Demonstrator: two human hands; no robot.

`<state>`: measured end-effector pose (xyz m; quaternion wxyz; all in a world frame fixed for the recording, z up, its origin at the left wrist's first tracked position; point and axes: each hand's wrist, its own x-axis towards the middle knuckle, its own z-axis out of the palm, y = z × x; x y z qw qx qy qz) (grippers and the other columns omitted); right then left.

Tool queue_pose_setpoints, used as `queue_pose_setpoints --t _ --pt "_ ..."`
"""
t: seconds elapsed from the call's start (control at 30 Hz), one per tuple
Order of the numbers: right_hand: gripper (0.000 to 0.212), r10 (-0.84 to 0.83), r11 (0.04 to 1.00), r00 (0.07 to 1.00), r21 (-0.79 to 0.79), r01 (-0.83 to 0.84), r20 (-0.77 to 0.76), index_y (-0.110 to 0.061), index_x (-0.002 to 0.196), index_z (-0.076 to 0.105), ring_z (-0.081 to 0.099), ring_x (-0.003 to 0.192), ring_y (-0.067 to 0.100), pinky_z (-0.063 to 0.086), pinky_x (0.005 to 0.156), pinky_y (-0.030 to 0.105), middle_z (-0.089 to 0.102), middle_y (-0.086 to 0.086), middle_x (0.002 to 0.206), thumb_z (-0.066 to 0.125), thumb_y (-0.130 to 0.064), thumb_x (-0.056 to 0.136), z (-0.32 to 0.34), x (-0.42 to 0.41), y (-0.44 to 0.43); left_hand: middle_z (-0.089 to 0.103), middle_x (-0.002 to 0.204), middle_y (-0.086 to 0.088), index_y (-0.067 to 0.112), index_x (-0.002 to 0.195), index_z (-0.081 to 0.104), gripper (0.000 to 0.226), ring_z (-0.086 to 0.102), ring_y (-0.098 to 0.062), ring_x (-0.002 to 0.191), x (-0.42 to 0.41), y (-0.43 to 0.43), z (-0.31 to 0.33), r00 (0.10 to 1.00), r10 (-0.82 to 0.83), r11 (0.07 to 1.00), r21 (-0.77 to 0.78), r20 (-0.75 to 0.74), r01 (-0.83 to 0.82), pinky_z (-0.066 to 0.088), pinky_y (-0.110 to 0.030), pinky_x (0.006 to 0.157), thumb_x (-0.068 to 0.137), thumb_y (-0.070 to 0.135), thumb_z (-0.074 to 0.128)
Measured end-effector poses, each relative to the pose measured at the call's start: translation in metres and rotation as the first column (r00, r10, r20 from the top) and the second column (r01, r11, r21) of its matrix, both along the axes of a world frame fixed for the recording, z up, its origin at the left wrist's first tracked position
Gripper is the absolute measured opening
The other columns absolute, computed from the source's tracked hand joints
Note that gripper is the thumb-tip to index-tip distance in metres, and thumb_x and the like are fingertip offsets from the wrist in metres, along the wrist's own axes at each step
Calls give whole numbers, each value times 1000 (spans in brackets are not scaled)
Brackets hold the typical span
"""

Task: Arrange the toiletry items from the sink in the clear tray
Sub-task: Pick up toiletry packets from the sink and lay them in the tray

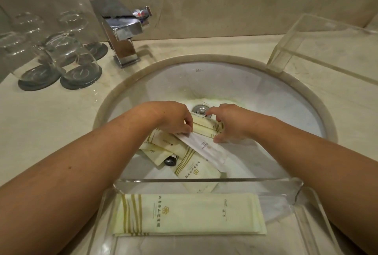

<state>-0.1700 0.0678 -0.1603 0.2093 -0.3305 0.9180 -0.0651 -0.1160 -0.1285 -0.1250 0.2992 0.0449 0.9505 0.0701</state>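
Both my hands reach into the white sink [266, 99] near the drain [201, 109]. My left hand [173, 116] and my right hand [231, 122] pinch the two ends of a small stack of cream sachets [206, 126]. Below them in the basin lie a long white packet [206, 147], more cream packets with gold stripes [192, 169] and a small dark-capped bottle [170, 160]. The clear tray [315, 220] sits at the sink's near edge, holding a flat stack of long cream packets [188, 213].
A chrome faucet [120, 29] stands behind the basin. Upturned glasses [67, 54] on dark coasters occupy the counter at the left. A second clear acrylic tray [286, 54] rests on the counter at the right rear. The wall runs close behind.
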Motion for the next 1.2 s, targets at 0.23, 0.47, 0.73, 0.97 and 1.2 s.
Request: queue_pose_setpoints --t 0.23,0.47,0.73,0.97,1.2 --pt "64 -11 1000 1000 -21 10 -18 -36 137 50 64 95 23 57 84 42 64 0 113 71 -24 78 0 0 -4 68 89 18 35 105 78 19 64 -11 91 -1 -6 -3 991 -10 998 52 -133 17 54 -32 82 96 38 61" --pt "47 -157 980 983 -141 143 -95 -32 132 53 66 90 28 58 80 43 64 8 108 60 -20 88 5 -10 -2 56 111 5 22 119 60 31 55 -17 101 -8 -5 -10 935 -13 985 158 -353 73 46 -30 84 90 29 71" --pt "40 -293 843 949 -501 197 -119 -25 133 48 63 77 22 49 64 33 70 8 91 54 -16 94 33 -3 3 56 122 7 27 138 50 54 60 -14 103 -6 -4 -1 891 147 933 361 -429 20 50 -28 87 90 31 75" --pt "35 -358 737 927 -643 208 -109 -30 129 47 59 65 20 45 55 32 68 9 84 54 -25 95 67 10 9 50 139 4 29 144 49 72 49 -18 126 3 -3 25 789 107 942 315 -606 114 44 -37 107 81 41 81" --pt "37 -336 719 910 -690 81 -244 -26 133 45 52 55 26 42 54 36 54 10 59 54 -23 97 112 43 11 47 142 1 26 150 43 77 50 -14 121 32 21 59 662 109 932 308 -741 191 44 -27 96 84 43 78"
